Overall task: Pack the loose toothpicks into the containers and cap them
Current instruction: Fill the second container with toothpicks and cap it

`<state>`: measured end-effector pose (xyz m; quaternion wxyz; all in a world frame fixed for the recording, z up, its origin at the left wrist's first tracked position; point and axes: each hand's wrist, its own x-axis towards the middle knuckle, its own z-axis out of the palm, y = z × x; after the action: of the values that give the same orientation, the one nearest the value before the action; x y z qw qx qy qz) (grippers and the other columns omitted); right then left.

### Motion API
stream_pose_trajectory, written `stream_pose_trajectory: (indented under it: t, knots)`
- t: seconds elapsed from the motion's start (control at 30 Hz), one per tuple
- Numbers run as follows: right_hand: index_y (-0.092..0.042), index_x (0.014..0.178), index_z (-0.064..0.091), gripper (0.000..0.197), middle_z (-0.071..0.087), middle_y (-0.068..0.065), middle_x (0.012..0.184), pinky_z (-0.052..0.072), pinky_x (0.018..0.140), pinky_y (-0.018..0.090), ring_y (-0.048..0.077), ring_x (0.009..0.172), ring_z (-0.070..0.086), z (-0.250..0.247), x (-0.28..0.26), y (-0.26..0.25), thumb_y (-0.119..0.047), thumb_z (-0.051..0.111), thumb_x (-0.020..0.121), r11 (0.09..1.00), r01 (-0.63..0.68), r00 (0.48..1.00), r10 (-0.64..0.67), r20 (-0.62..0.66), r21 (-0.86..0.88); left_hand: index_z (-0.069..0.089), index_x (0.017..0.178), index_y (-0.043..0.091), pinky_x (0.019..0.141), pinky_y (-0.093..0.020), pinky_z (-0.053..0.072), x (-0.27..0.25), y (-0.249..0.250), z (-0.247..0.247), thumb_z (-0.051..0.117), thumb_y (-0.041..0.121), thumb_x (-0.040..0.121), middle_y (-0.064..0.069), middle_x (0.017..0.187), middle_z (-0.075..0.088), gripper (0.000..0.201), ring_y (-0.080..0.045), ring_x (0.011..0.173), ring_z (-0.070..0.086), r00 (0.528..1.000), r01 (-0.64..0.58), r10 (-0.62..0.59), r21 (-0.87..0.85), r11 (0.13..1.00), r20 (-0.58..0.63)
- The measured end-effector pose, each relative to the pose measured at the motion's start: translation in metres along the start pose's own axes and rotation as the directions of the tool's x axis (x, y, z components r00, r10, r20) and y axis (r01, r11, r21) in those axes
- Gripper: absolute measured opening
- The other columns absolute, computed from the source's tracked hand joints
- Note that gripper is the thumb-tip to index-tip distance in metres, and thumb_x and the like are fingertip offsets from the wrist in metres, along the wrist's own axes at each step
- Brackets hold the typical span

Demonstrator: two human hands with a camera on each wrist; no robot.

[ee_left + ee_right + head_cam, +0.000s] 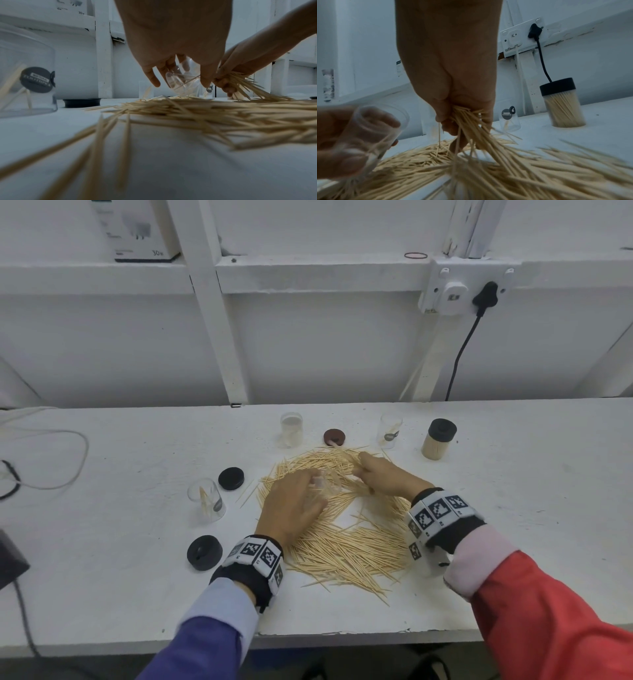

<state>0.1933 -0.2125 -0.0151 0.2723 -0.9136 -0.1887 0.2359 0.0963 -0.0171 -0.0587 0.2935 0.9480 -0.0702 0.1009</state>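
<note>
- Left hand (293, 505) is wrapped around a clear container (182, 79), tipped on its side just over the toothpick pile (342, 529) in the middle of the head view. From up there the container is basically invisible under the fingers; the left wrist view shows it, with a few picks inside.
- Right hand (387, 477) is clenched on a bunch of toothpicks (471, 129), their far ends fanning down into the pile.
- Capped full container (439, 440) sits upper right of the pile.
- Three open containers stand around: one left of the pile (206, 500), two along the top edge (291, 429) (389, 430). Contents are hard to make out, just a few picks.
- Loose black caps (231, 478) (204, 553) lie left; a brown cap (334, 437) lies above the pile.
- Something pale under the right wrist, too blurry to call.
</note>
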Motion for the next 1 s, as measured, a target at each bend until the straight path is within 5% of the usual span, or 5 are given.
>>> stream_pose_trajectory:
  t: [0.23, 0.47, 0.7, 0.9, 1.0]
  knots:
    - [-0.015, 0.095, 0.041, 0.013, 0.061, -0.001, 0.068, 0.044, 0.087, 0.036, 0.016, 0.079, 0.066, -0.002, -0.009, -0.008, -0.024, 0.039, 0.105, 0.895, 0.112, 0.986, -0.045, -0.162, 0.432, 0.053, 0.126, 0.020, 0.095, -0.035, 0.041, 0.000, -0.003, 0.001, 0.067, 0.029, 0.083, 0.004, 0.120, 0.057, 0.046, -0.016, 0.112, 0.051, 0.998, -0.051, 0.054, 0.070, 0.996, -0.033]
    - [-0.017, 0.092, 0.043, 0.013, 0.046, -0.002, 0.065, 0.047, 0.061, 0.028, 0.016, 0.057, 0.051, 0.007, -0.008, -0.021, -0.020, 0.041, 0.105, 0.648, 0.205, 0.976, -0.081, -0.202, 0.733, 0.059, 0.118, 0.019, 0.094, -0.026, 0.032, 0.000, -0.001, -0.002, 0.069, 0.010, 0.073, 0.003, 0.114, 0.058, 0.047, -0.016, 0.110, 0.049, 0.988, -0.110, 0.125, 0.143, 0.984, -0.094]
    - [-0.016, 0.091, 0.041, 0.015, 0.040, -0.002, 0.065, 0.033, 0.052, 0.023, 0.010, 0.051, 0.038, 0.007, -0.005, -0.036, -0.019, 0.039, 0.105, 0.417, 0.267, 0.957, -0.007, -0.291, 0.869, 0.052, 0.130, 0.018, 0.098, -0.034, 0.037, 0.001, 0.004, -0.003, 0.065, 0.036, 0.087, 0.004, 0.122, 0.059, 0.049, -0.015, 0.112, 0.054, 0.997, -0.026, 0.029, 0.051, 0.998, -0.069]
    - [-0.014, 0.086, 0.037, 0.020, 0.038, -0.002, 0.063, 0.035, 0.049, 0.021, 0.009, 0.049, 0.039, -0.002, -0.007, -0.057, -0.020, 0.038, 0.105, 0.197, 0.395, 0.915, 0.000, -0.403, 0.897, 0.052, 0.130, 0.020, 0.092, -0.035, 0.045, 0.000, 0.011, -0.007, 0.065, 0.044, 0.086, 0.009, 0.114, 0.062, 0.052, -0.011, 0.103, 0.058, 0.999, 0.016, -0.016, 0.002, 1.000, -0.028]
    - [-0.013, 0.089, 0.038, 0.019, 0.043, 0.000, 0.065, 0.045, 0.055, 0.025, 0.014, 0.054, 0.049, 0.007, -0.006, -0.064, -0.022, 0.037, 0.106, 0.245, 0.455, 0.886, -0.028, -0.463, 0.856, 0.051, 0.130, 0.022, 0.087, -0.034, 0.048, 0.000, 0.014, -0.008, 0.063, 0.049, 0.086, 0.010, 0.110, 0.063, 0.054, -0.009, 0.098, 0.059, 0.999, 0.028, -0.028, -0.032, 0.999, -0.017]
